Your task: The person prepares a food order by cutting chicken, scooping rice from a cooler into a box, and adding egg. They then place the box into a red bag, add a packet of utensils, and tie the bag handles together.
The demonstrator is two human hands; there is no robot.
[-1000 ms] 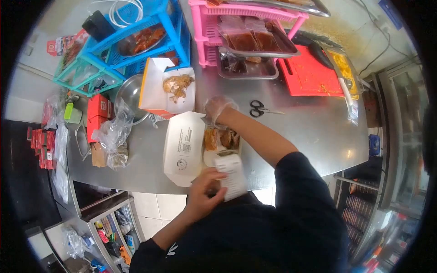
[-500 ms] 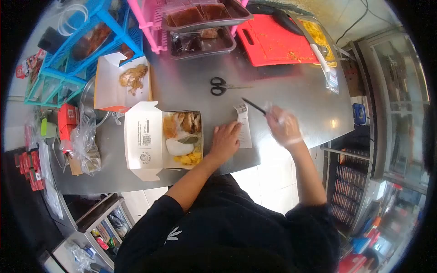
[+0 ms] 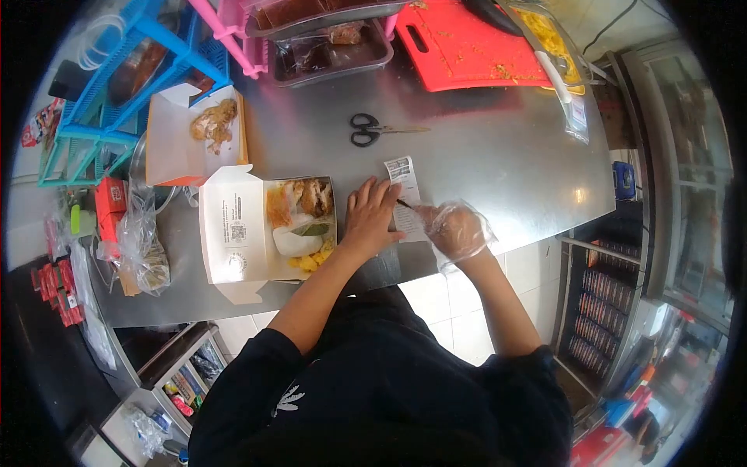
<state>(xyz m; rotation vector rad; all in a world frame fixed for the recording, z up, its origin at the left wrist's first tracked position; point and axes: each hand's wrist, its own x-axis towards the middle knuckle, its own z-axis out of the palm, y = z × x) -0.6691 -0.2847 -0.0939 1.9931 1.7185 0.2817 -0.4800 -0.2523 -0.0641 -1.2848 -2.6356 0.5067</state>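
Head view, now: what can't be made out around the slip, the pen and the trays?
All head view:
- Slip: print too small to read; part hidden by left hand.
- Pen: mostly hidden by right hand; tip contact with the slip too small to tell.
- Upper tray: far side cut off by the top edge.

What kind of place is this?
Probably a small takeaway kitchen or food prep counter: a steel table, an open meal box with food inside, and a red cutting board with scraps on it.
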